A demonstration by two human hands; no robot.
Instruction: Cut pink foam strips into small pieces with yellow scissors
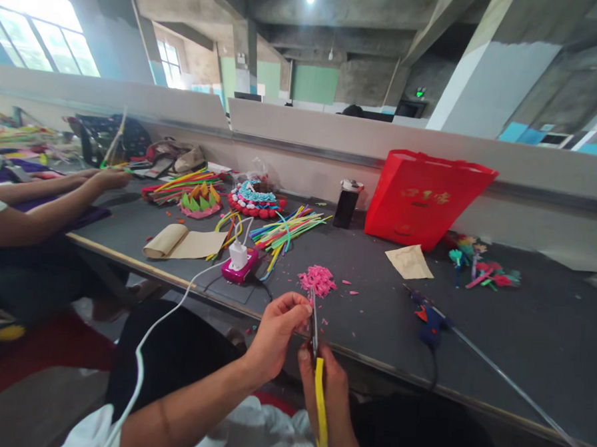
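Above the table's front edge, my right hand is closed around a pair of scissors. Their yellow handle hangs below the hand, and the metal blades point away from me. Beside the blades, my left hand is closed in a pinch; what its fingertips hold is too small to make out. Just beyond the scissor tips lies a heap of small pink clippings, with a few loose bits scattered around it.
A magenta power strip with a white charger and cable sits left. Behind lie colourful pipe cleaners, a beaded blue-and-red piece and brown paper. Right are a red bag and glue gun. A co-worker's arms reach in left.
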